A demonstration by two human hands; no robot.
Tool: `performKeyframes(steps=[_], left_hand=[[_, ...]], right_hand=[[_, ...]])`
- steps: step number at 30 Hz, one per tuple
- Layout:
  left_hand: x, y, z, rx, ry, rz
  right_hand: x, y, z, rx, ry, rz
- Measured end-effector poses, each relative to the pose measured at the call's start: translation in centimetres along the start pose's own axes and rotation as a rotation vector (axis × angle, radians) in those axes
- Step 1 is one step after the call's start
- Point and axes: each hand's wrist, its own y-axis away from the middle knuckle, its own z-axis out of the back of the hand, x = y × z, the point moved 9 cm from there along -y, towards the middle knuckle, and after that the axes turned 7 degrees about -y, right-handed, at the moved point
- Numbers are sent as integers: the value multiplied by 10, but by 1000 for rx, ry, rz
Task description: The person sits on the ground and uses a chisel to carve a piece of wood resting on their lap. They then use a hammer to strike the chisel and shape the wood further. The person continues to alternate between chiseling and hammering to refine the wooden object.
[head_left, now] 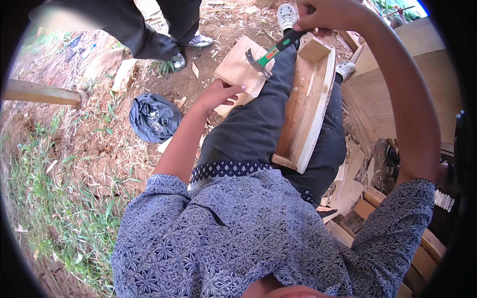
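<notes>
My right hand (330, 14) grips the black end of a claw hammer (278, 48) with a green band on its handle. Its metal head is at the surface of a pale wooden board (239, 62); whether it touches cannot be told. At the board's near edge is my left hand (222, 97), thumb and fingers closed on the wood. The board lies beside my left leg, over another pale piece of wood. Across my thighs rests a long, shallow wooden frame (312, 107) with a curved side and a block at its far end.
An open black plastic bag (155, 118) with scraps inside sits on the ground at left. Another person in dark trousers (149, 32) stands beyond it. A wooden beam (42, 93) juts in from the left. Large wooden panels (407, 89) and stacked timber (422, 253) stand at right.
</notes>
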Motion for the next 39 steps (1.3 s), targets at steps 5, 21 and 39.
performKeyframes(steps=[5,21,39], left_hand=[[-27,-9,47,-312,31,-66],[-65,-161,41,-154,-682,-29],[-160,-92,-79,-205,-1240,-447]], right_hand=[[-35,-18,-37,401,179,-122],[-22,3,-57,219,444,29],[-119,161,-208,-128,-443,-242]])
